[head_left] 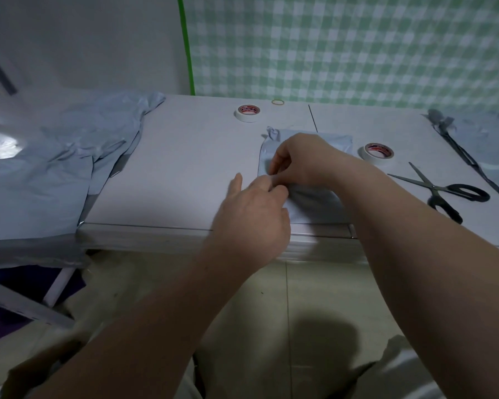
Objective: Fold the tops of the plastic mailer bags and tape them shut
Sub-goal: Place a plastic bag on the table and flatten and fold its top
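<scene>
Your left hand (pixel 254 208) and right hand (pixel 300 159) both pinch the grey mailer bag (pixel 314 205) at its left edge. Bag lies flat by the table (pixel 170 168) front edge. Tape roll (pixel 376 152) at its 2 o'clock, scissors (pixel 444 191) at 3.

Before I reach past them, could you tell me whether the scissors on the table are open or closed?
Open: the scissors lie flat on the table, their two blades spread apart in a V.
</scene>
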`<state>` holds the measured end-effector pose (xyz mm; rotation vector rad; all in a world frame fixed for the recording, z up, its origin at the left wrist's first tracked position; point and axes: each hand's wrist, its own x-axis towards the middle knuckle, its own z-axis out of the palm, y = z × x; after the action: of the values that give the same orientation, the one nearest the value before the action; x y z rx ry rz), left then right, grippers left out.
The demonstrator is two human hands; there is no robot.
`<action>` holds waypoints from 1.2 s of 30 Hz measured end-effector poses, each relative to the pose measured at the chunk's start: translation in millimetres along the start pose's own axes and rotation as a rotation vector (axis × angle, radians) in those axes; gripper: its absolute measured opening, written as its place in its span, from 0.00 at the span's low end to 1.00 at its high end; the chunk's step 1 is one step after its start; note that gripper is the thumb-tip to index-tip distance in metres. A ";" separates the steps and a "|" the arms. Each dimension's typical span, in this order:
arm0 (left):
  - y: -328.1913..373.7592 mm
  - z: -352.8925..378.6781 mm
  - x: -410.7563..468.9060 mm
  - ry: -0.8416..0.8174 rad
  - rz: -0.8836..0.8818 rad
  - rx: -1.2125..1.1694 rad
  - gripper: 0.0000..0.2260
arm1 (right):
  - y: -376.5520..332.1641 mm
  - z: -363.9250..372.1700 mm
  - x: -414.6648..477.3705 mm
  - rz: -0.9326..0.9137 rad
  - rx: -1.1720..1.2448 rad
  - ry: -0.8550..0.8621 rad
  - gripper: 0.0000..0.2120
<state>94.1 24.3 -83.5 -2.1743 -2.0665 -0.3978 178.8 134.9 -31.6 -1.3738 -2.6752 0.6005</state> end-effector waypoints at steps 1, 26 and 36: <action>0.7 -1.1 1.5 -0.012 -0.008 0.007 0.15 | 1.6 -0.3 0.3 -0.007 -0.043 0.022 0.02; 3.8 7.7 1.3 -0.124 -0.028 0.053 0.24 | 73.8 13.6 -20.3 0.242 -0.414 0.464 0.29; 8.7 7.0 -0.6 -0.141 -0.040 0.068 0.24 | 54.2 7.8 -25.1 0.096 -0.209 0.364 0.23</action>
<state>103.5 25.0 -89.6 -2.1826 -2.1638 -0.1798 233.4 140.8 -56.3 -1.4982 -2.4407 0.0633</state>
